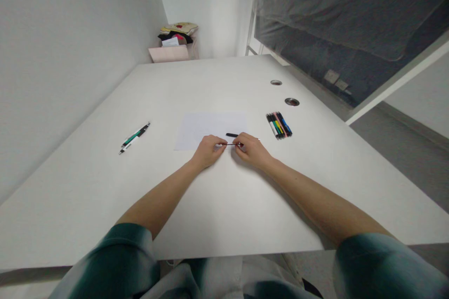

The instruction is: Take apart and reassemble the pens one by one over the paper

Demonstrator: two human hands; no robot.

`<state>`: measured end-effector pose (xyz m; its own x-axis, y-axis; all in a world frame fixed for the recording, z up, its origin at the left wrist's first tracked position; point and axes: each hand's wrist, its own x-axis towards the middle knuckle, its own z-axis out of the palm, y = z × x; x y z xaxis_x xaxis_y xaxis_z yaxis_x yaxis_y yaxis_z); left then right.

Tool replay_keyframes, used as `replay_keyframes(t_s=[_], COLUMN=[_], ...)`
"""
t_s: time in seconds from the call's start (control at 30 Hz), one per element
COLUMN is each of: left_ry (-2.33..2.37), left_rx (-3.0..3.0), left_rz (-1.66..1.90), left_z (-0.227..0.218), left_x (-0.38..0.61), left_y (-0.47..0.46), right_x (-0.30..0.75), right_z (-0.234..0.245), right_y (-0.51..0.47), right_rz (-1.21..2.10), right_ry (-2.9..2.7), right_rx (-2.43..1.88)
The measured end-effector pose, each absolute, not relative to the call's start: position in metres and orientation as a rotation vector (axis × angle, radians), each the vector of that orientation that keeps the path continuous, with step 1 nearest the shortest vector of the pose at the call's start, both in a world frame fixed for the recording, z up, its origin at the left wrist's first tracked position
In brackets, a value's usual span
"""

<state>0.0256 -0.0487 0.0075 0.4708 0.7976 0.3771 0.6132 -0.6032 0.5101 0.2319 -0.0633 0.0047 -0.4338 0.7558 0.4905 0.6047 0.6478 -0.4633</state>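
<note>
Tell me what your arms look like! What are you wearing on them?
The left arm and right arm are bare below the sleeves, with no watch or bracelet showing. The left sleeve and right sleeve look loose, with blotchy dark green and pale grey patches, like tie-dye.

Held rod (229, 144) — blk; markers (278, 125) — grn, yel, pink, blu

text: none legible | held black rod (233, 144), markers (278, 125): any print probably too small

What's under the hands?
The white table and a paper sheet's edge lie under the left hand and right hand. Right beneath the palms is covered, so nothing there can be seen.
</note>
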Motion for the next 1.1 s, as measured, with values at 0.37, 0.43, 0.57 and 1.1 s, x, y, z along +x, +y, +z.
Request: replay_keyframes(t_s=[0.37,0.43,0.57,1.1], left_ry=[1.110,1.082,1.046,1.109], left_rx=[2.353,2.409,2.473,2.476], left_rz=[0.959,0.948,0.929,0.957], left_z=[0.0029,0.0036,0.0043,0.0066], left_x=[0.0285,0.0278,0.0272,0.0276], left_y=[-0.0464,-0.0459,-0.0450,-0.0477], right_x=[0.2304,0.2308,0.2312,0.2284], right_z=[-0.0011,-0.0003,-0.0003,0.0026], right_y=[-0.0601,-0.0601,-0.0605,-0.0608], right_rz=[0.260,0.264,0.269,0.249], right_ry=[-2.145,-2.152,-2.147,-2.170], right_rx=[-0.920,-0.917,-0.926,-0.877])
